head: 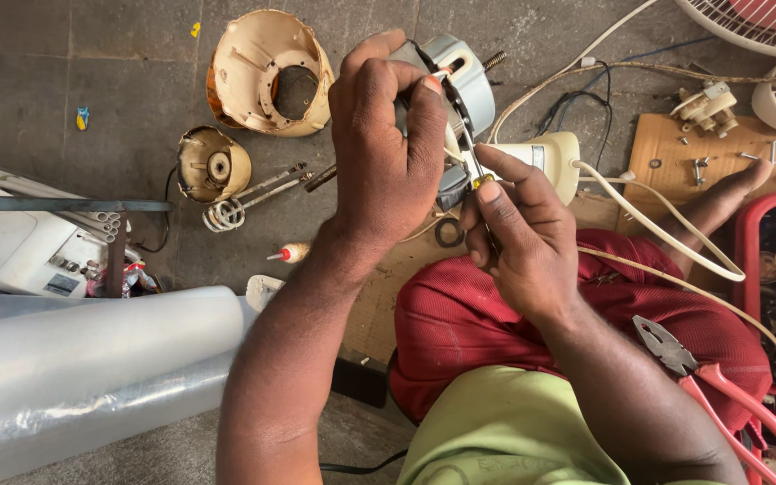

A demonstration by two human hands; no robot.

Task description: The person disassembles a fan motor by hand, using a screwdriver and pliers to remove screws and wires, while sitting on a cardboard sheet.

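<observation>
Left hand [383,157] grips the motor [460,76], held above the lap. Right hand [518,238], just beside it, grasps a screwdriver [476,171], tip at the motor. Housing [267,72] already off, left of both hands; motor work unfinished. Pliers [675,350] rest near the right forearm.

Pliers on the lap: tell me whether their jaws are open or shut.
Shut. The red-handled pliers lie on the red cloth with both jaw tips together, though the handles spread apart. Neither hand touches them.
</observation>
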